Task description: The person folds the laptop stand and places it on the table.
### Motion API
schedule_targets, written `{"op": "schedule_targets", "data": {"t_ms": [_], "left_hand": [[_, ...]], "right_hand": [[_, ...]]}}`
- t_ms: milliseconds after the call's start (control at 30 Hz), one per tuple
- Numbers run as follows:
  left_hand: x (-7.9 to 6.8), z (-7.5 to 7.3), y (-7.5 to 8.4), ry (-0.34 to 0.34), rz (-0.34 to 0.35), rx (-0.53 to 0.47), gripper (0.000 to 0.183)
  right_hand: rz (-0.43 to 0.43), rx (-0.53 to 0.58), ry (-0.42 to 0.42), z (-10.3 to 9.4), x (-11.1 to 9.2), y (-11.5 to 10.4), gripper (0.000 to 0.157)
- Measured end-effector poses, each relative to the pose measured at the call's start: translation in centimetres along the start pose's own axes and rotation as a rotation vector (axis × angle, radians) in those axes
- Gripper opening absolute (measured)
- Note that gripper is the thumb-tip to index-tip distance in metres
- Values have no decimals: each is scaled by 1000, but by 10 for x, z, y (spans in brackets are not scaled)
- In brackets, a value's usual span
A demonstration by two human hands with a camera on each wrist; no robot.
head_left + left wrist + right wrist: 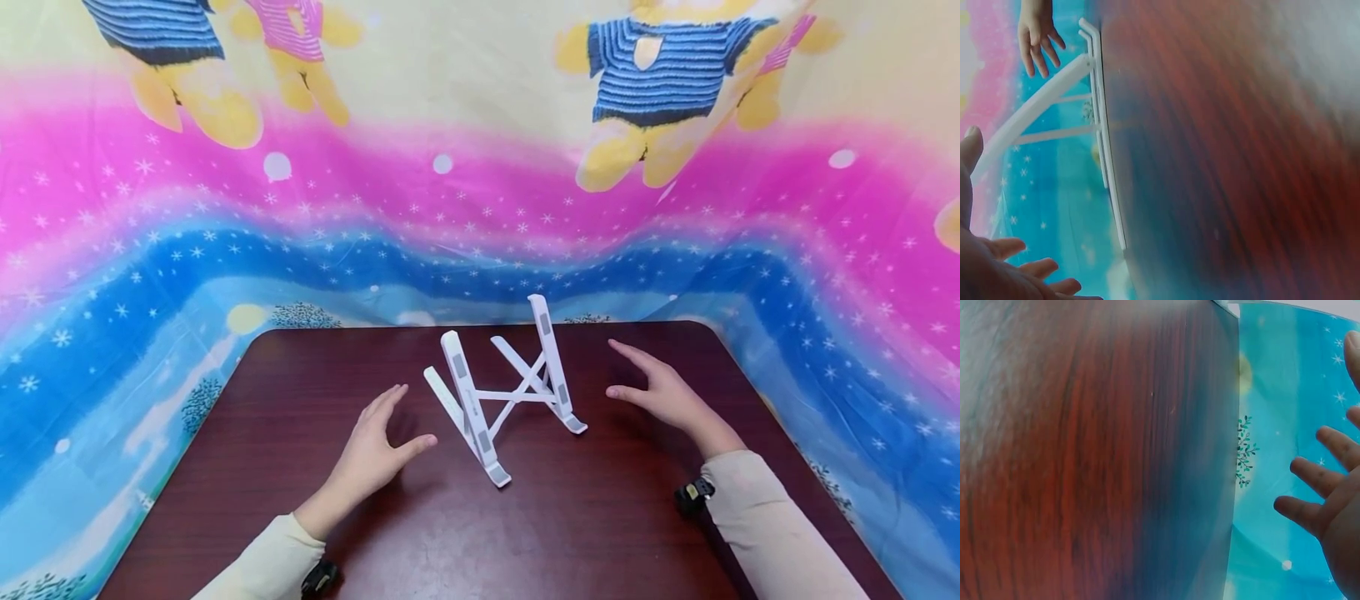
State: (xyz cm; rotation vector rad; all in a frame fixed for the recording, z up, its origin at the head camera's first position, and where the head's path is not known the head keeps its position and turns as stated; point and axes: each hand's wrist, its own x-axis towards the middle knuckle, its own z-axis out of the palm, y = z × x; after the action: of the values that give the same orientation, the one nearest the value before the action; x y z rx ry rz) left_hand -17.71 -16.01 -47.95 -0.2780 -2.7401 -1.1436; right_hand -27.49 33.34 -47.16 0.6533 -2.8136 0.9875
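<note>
A white folding laptop stand (468, 400) stands unfolded on the table, its two padded arms tilted up and joined by crossing bars. To its left, my left hand (371, 446) hovers with thumb and fingers spread, apart from the stand. On the other side my right hand (667, 398) is held with the thumb away from the fingers, also touching nothing. The left wrist view shows the stand (1047, 100) from the side, my left hand (997, 269) near the camera and the right hand (1036, 37) beyond. In the right wrist view, the right hand (1335, 494) has spread fingers.
The dark red-brown wooden table (585, 517) has a glossy top with rounded far corners. Behind it and along its sides hangs a colourful printed cloth (480, 200) with bears and snowflakes. Each wrist wears a small black device (693, 494) by the sleeve.
</note>
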Motion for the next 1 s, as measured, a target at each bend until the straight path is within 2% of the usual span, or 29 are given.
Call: {"op": "schedule_targets", "data": {"t_ms": [200, 400, 533, 833, 1000], "left_hand": [[-3, 8, 10, 46, -32, -73, 94], [-3, 19, 18, 84, -69, -238, 81], [-3, 26, 22, 90, -94, -310, 70], [-3, 39, 29, 116, -86, -393, 52], [-3, 47, 34, 100, -106, -428, 46]], "right_hand": [[1, 113, -42, 6, 4, -2, 79], [-2, 219, -77, 10, 9, -2, 73], [8, 277, -84, 11, 12, -4, 68], [1, 360, -89, 19, 22, -3, 57], [30, 396, -100, 25, 26, -5, 52]]}}
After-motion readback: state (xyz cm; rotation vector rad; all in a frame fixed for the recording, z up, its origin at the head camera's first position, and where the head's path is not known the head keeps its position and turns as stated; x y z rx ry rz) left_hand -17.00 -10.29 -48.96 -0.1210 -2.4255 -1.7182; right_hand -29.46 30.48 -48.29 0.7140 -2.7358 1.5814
